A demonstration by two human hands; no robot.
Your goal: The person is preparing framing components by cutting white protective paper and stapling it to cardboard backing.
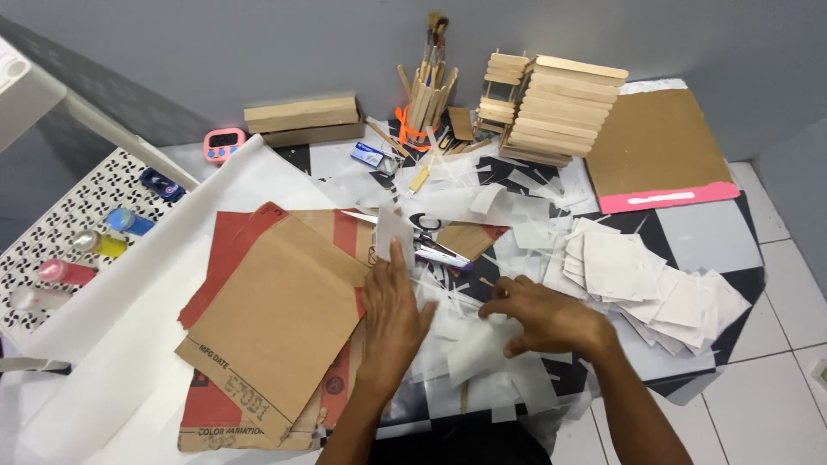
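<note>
My left hand [392, 314] lies flat with fingers stretched out on white paper scraps, its fingertips at a small upright piece of white paper [392, 231]. My right hand [543, 320] rests palm down, fingers curled on a white paper piece [474, 353] in the heap of white strips and scraps. A brown cardboard sheet [276, 319] lies just left of my left hand. A pair of scissors [435, 251] lies beyond my fingers, partly under paper.
A stack of cut white paper squares [637, 275] lies to the right. At the back stand a stick-built model [556, 108], a stick cup with brushes [428, 90], a wooden block [301, 116], a pink timer [224, 143] and a brown folder [659, 146]. Paint bottles [99, 245] sit on a left rack.
</note>
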